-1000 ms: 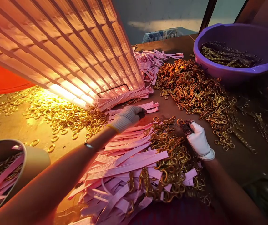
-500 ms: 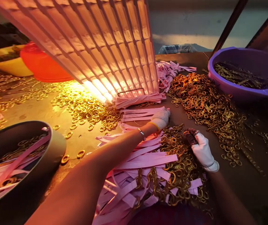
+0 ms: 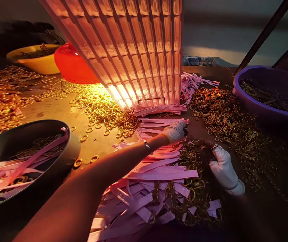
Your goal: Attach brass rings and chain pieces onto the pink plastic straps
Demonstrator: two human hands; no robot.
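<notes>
My left hand (image 3: 176, 131), in a pale dotted glove, reaches across the pink straps (image 3: 162, 174). Its fingers are curled at the right ends of several straps laid side by side; what they grip is hidden. My right hand (image 3: 223, 169), in a white glove with dark-stained fingertips, is in shadow beside the brass snap hooks (image 3: 193, 158). Its fingers are bent together over the pile's edge, and I cannot make out what is in them. Several of the nearer straps have brass hooks lying at their right ends.
A slatted, glowing panel (image 3: 144, 50) stands behind the straps, with a red lamp shade (image 3: 75, 67) beside it. Brass rings (image 3: 108, 114) spread left of it. A dark tub (image 3: 74, 144) stands near left, a purple basin (image 3: 239, 84) far right, by another hook heap (image 3: 224, 114).
The view has shifted, so most things sit further right. My left hand stays by the strap ends with its fingers curled further. My right hand remains beside the hooks, now in deeper shadow.
</notes>
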